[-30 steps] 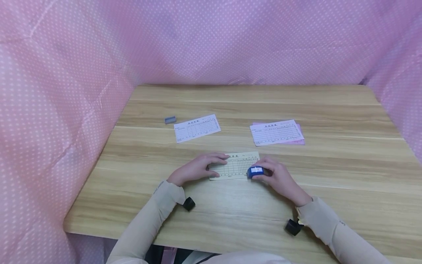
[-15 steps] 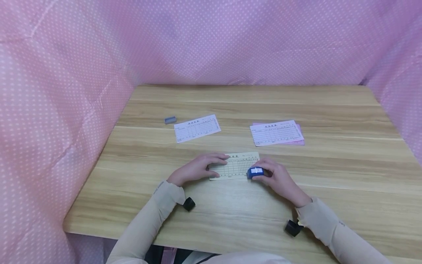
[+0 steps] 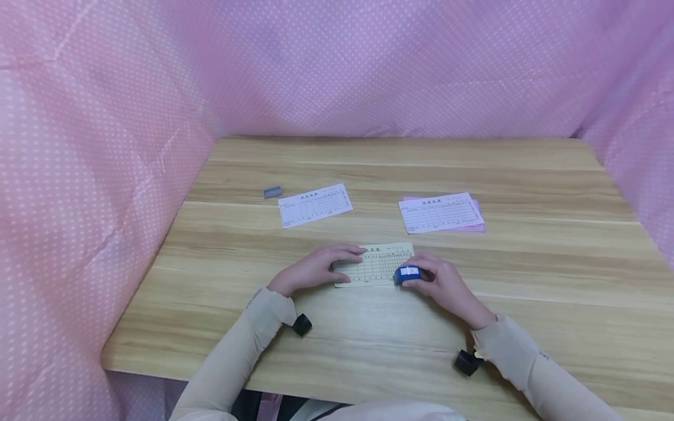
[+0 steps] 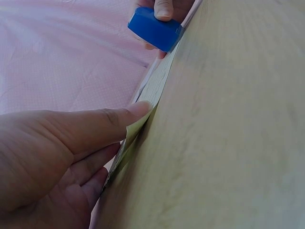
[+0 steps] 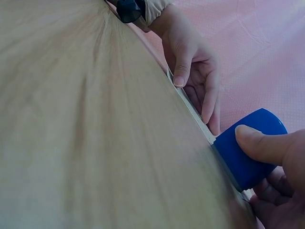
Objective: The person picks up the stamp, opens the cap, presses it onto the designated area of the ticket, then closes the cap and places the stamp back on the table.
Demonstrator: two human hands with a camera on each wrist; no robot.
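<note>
Watching from beside the table: right hand (image 3: pixel 444 283) has a rounded blue plastic block with a white label (image 3: pixel 409 271) pinched between thumb and fingers. Block is down at the 4 o'clock corner of a pale-yellow printed paper slip (image 3: pixel 375 266), which lies on the light wood-grain table (image 3: pixel 368 362) straight in front of the person. Left hand (image 3: pixel 317 268) sits at the slip's 9 o'clock end, fingers loose and spread, thumb on the paper, not clenched (slip edge lifts a bit off the wood by that thumb).

Clock centred on the slip, 12 = far edge: small grey-blue bar (image 3: pixel 272 192) at 10, white printed slip (image 3: pixel 315 206) between 10 and 11, second white slip (image 3: pixel 441 213) at 2, overlapping a pink sheet (image 3: pixel 480 221).
</note>
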